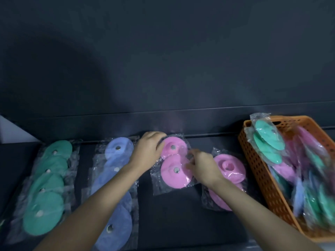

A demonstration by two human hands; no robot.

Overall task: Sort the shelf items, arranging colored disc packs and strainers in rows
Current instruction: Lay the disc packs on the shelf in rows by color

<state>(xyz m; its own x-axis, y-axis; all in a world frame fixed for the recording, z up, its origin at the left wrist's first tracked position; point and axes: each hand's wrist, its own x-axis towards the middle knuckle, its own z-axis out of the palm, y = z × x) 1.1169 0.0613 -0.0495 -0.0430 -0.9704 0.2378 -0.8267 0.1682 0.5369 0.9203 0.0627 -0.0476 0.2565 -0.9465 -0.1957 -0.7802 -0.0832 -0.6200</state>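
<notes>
On the dark shelf (174, 214) lie rows of bagged discs: a green row (47, 187) at the left, a blue row (116, 180) beside it, and two pink disc packs (174, 176) in the middle. My left hand (147, 150) grips the upper left edge of the far pink pack (175, 144). My right hand (203, 165) pinches the plastic at that pack's right side, over the near pink pack. A fourth row of pink ridged packs (230, 169) lies to the right.
An orange perforated basket (261, 169) stands at the right, tilted, full of green, pink and blue bagged packs (268, 144). The shelf's back wall rises right behind the rows. A pale panel shows at the far left edge.
</notes>
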